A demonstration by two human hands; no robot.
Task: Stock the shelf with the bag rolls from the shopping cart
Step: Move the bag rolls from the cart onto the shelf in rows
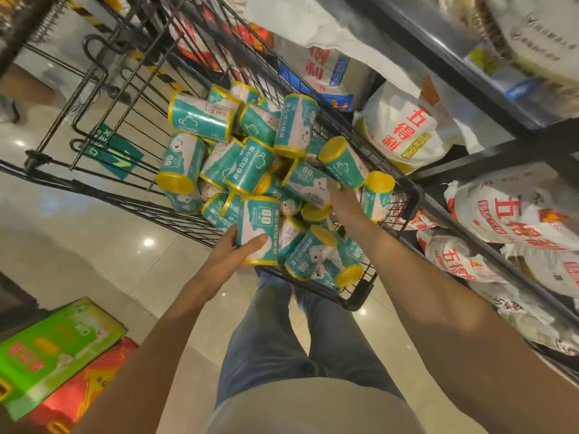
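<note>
I see my left hand (232, 249) wrapped around one teal bag roll (258, 230), thumb across its front face and fingers behind it. That roll stands roughly upright in the frame, its long axis running toward and away from me, with a yellow rim at each end and the "80" print near the far end. It sits at the near edge of the black wire shopping cart (404, 195), just above the pile.

My right hand (343, 200) reaches into the cart with fingers extended and relaxed, gripping nothing, fingertips touching a roll (308, 183) that lies on its side, long axis pointing left to right.

The rest of the bag rolls (200, 115) lie heaped in the basket, pointing every which way: some on their sides, some tilted with a yellow cap toward me, one upright (377, 195) against the cart's right wall.

To the right stands a dark metal shelf (488, 151) packed with white sacks (407, 126) printed in red characters. On the glossy tiled floor (94, 233) at lower left lie a green carton (53, 349) and a red carton (91, 383).
</note>
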